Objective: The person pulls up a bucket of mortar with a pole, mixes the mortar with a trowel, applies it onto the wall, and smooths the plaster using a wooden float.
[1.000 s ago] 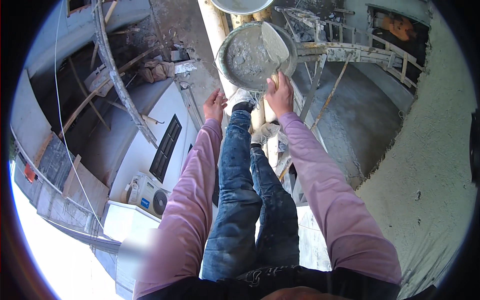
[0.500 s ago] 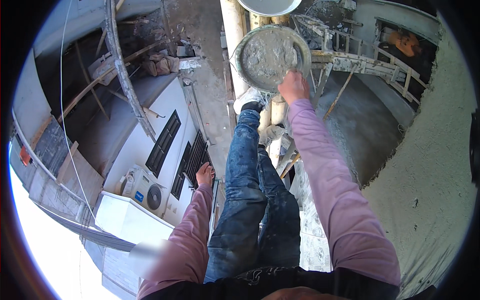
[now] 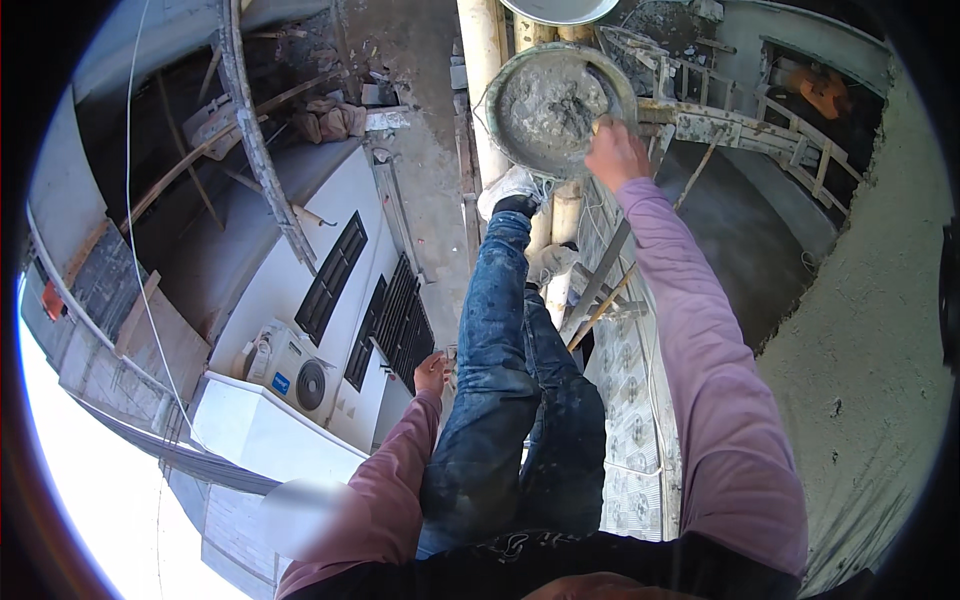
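A round bucket point(image 3: 497, 133) holds wet grey mortar point(image 3: 548, 108), heaped and rough in its middle. At the bucket's near right edge, my right hand point(image 3: 616, 153) is closed, its fingers over the mortar. A small yellowish end shows by those fingers; what they grip is mostly hidden. My left hand point(image 3: 431, 372) hangs low beside my left leg, fingers loosely curled and apart, with nothing seen in it.
I stand high on pale round poles point(image 3: 537, 215), one shoe point(image 3: 510, 190) just below the bucket. Another basin point(image 3: 562, 10) sits beyond it. A plastered wall point(image 3: 860, 380) rises on the right. Far below are an air-conditioner unit point(image 3: 290, 372) and a wooden ladder point(image 3: 690, 85).
My right hand has moved slightly right and the mortar surface looks stirred up, with a darker hollow. My left hand has come in closer to my leg and lower. The view has shifted slightly.
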The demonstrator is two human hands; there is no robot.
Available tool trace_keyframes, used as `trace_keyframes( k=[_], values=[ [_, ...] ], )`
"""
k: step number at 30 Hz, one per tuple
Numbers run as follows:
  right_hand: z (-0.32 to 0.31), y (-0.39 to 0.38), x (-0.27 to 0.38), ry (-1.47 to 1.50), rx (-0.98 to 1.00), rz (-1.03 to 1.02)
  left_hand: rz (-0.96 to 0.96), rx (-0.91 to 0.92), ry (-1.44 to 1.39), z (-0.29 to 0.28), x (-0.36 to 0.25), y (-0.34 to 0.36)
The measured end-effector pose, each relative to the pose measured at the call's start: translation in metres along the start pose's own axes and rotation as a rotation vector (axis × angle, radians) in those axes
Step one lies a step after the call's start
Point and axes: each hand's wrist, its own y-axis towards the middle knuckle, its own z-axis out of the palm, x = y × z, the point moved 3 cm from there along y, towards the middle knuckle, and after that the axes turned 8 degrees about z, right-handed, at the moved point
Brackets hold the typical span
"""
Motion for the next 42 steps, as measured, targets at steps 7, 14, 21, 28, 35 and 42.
trace_keyframes(
  k=[7, 14, 21, 28, 35, 42],
  values=[
    [-0.015, -0.108, 0.009, 0.161, 0.098, -0.008, -0.01, -0.018, 0.009, -0.024, 0.012, -0.006],
    [0.05, -0.059, -0.007, 0.822, 0.282, 0.683, 0.209, 0.07, 0.155, 0.028, -0.025, -0.021],
    [0.048, -0.046, 0.032, 0.505, -0.156, 0.303, 0.169, 0.026, 0.023, 0.003, -0.009, -0.015],
    [0.008, -0.121, -0.008, 0.189, -0.069, 0.012, 0.156, 0.024, 0.095, 0.002, -0.019, -0.015],
    [0.01, -0.017, -0.036, 0.27, -0.003, 0.154, 0.042, 0.009, 0.096, 0.01, -0.028, -0.009],
    [0.082, -0.043, -0.004, 0.704, 0.039, 0.061, 0.133, 0.043, 0.044, 0.018, -0.027, -0.017]
  ],
)
